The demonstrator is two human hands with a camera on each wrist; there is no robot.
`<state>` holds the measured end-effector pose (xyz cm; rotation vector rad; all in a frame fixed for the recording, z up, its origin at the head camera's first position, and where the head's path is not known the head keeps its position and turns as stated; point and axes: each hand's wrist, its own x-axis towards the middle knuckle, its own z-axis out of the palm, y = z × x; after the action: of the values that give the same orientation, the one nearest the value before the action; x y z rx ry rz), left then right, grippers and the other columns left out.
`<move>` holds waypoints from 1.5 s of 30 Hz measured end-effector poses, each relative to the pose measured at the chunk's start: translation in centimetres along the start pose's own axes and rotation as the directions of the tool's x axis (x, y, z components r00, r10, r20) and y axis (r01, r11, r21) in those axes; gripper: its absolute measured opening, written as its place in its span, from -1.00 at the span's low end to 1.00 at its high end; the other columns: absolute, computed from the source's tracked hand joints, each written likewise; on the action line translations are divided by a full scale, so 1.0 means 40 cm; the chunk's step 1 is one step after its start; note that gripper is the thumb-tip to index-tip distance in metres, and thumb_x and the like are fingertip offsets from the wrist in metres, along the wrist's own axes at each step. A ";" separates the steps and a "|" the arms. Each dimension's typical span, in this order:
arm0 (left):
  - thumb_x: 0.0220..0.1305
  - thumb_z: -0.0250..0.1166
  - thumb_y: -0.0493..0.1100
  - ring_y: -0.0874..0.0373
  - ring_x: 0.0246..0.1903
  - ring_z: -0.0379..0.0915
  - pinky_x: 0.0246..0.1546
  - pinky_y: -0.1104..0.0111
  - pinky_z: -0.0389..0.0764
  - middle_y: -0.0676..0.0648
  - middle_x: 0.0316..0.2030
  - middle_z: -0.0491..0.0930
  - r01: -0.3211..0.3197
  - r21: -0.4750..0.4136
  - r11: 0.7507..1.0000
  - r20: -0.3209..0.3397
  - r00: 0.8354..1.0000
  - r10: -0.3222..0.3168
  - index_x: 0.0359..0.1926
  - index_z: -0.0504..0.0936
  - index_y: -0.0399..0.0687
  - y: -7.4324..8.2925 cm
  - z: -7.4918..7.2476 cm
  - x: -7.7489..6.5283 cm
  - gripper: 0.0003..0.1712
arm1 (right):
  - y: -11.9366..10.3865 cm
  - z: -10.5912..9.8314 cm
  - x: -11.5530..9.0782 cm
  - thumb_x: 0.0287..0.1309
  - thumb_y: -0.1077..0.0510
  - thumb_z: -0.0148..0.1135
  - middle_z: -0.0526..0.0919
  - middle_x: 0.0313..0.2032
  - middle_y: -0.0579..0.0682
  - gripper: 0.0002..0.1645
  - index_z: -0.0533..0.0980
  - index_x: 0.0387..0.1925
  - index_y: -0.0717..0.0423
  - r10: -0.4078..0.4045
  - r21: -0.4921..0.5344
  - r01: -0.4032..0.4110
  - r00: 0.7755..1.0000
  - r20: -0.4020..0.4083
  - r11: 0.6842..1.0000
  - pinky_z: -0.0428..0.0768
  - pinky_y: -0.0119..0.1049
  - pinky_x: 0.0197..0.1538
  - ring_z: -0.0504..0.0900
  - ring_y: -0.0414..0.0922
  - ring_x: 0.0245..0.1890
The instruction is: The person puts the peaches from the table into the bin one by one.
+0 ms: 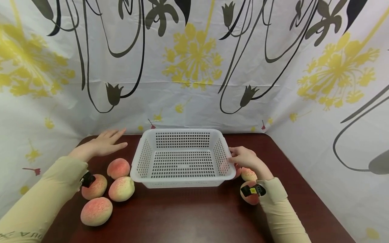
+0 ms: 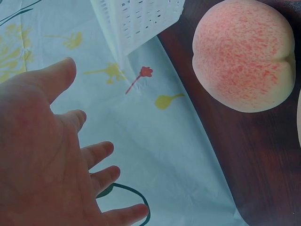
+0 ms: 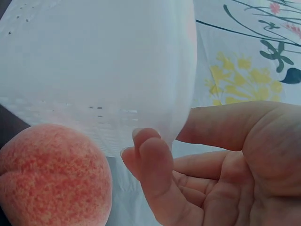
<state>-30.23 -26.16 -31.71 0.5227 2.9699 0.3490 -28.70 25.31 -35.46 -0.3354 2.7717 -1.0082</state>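
A white plastic basket (image 1: 182, 182) with slotted walls stands on the table, and nothing lies in it. My right hand (image 1: 244, 158) grips its right rim; in the right wrist view, fingers (image 3: 157, 169) curl against the basket wall (image 3: 103, 61). My left hand (image 1: 104, 145) is held with fingers spread, left of the basket and apart from it. In the left wrist view this hand (image 2: 42, 150) holds nothing. Several peaches, one of them a pink peach (image 1: 118, 168), lie below and beside the left hand. Under the right wrist sits another peach (image 1: 250, 199).
The dark red-brown table (image 1: 182, 216) extends in front of the basket. At the front left lies a peach (image 1: 96, 211). Close to the basket's right side, partly hidden by the right hand, is a yellowish peach (image 1: 248, 174). A flower-printed white cloth (image 1: 188, 111) hangs behind and at both sides.
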 end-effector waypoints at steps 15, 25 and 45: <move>0.37 -0.06 0.38 -0.53 0.32 -0.21 0.12 -0.43 -0.07 -0.49 0.40 -0.08 0.015 0.017 1.000 0.038 0.999 -0.016 0.51 -0.08 -0.17 -0.006 -0.006 -0.010 -0.02 | 0.007 0.008 -0.009 0.19 0.30 0.18 0.61 -0.31 0.14 -0.32 0.25 0.30 0.48 -0.086 0.108 0.084 0.996 0.007 0.991 0.53 -0.20 -0.40 0.56 -0.08 -0.49; 0.20 0.23 0.33 -0.47 0.32 -0.08 0.18 -0.32 0.05 -0.46 0.38 0.04 -0.058 -0.043 0.997 0.065 0.996 0.060 0.48 0.04 -0.26 0.006 -0.008 -0.013 0.09 | 0.015 0.022 -0.019 0.21 0.33 0.18 0.64 -0.27 0.15 -0.36 0.27 0.27 0.53 -0.103 0.099 0.103 0.995 -0.007 0.990 0.56 -0.22 -0.32 0.61 -0.12 -0.37; 0.08 0.44 0.04 -0.37 0.26 0.16 0.14 -0.21 0.25 -0.42 0.28 0.29 0.010 -0.097 0.995 0.258 0.966 0.015 0.30 0.40 -0.26 0.029 -0.011 -0.003 -0.17 | 0.001 0.021 -0.014 0.17 0.32 0.16 0.63 -0.33 0.10 -0.37 0.30 0.26 0.48 -0.093 0.063 0.095 0.995 -0.028 0.993 0.43 -0.30 -0.46 0.54 -0.08 -0.50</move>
<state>-29.81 -25.23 -30.98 0.5176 2.6862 0.3918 -27.97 24.97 -36.09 -0.4513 2.7611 -1.1280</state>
